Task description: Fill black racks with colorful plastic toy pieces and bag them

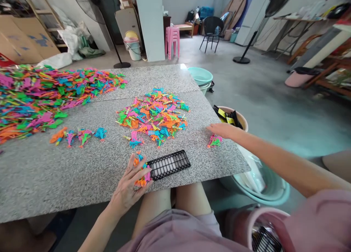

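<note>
My left hand (128, 184) curls its spread fingers around a few colourful plastic toy guns (140, 168), at the left end of a black lattice tray (171, 165). This tray lies near the table's front edge. At the table's right side, my right hand (222, 130) is stretched out, palm down, beside a small cluster of pink and green toy guns (215, 140); its fingertips are partly hidden. Behind the tray spreads a loose pile of toy guns (156, 115) in orange, blue, green and pink.
A much larger toy heap (44, 94) covers the table's far left, with a short row of toys (82, 136) before it. Beyond the right edge stand a tub with black trays (229, 116), a green basin (276, 193) and a pink bucket (252, 222).
</note>
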Demonstrator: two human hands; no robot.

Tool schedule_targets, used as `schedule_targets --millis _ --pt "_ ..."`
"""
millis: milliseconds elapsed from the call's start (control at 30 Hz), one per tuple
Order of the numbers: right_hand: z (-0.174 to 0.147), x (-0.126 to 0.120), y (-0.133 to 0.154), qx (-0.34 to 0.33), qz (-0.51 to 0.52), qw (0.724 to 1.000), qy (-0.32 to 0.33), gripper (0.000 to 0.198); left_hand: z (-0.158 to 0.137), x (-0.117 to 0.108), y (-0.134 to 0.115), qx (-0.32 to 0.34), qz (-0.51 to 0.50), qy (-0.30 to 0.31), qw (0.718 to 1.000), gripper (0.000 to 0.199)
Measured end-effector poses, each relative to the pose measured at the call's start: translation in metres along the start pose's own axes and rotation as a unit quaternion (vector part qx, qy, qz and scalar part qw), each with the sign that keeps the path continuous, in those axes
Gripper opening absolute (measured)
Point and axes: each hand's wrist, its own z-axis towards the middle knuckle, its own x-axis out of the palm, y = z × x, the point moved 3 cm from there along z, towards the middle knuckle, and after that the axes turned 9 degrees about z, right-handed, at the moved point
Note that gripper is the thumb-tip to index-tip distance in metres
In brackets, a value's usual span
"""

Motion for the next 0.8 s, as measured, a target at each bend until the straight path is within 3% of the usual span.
schedule_targets --millis 133,233,333,433,533,633,800 --pt "-0.009 -0.002 -0.003 0.002 0.021 1.000 -0.016 0.025 0.000 -0.001 -0.001 0.002 -0.003 0.006 1.000 0.034" --pt "-0.009 0.001 0.019 0.005 0.060 0.997 -0.043 0.023 -0.002 -0.002 -0.002 -0.015 -0.003 0.027 1.000 0.034" --pt "0.001 0.009 0.088 0.002 0.218 0.968 -0.124 0.017 -0.003 -0.002 -0.004 -0.030 -0.003 0.037 0.999 0.032" --pt "0.023 0.022 0.189 -0.078 0.402 0.898 -0.160 0.012 -0.002 -0.004 -0.005 -0.033 -0.007 0.043 0.998 0.030" --pt "0.049 0.029 0.260 -0.099 0.465 0.862 -0.179 0.007 0.000 -0.006 -0.005 -0.032 -0.015 0.049 0.998 0.027" --pt "0.063 0.025 0.284 -0.095 0.423 0.887 -0.159 0.007 0.000 -0.006 -0.007 -0.032 -0.015 0.055 0.998 0.027" --pt "0.063 0.004 0.287 -0.063 0.295 0.950 -0.085 0.008 -0.003 0.000 -0.007 -0.038 -0.018 0.038 0.998 0.029"
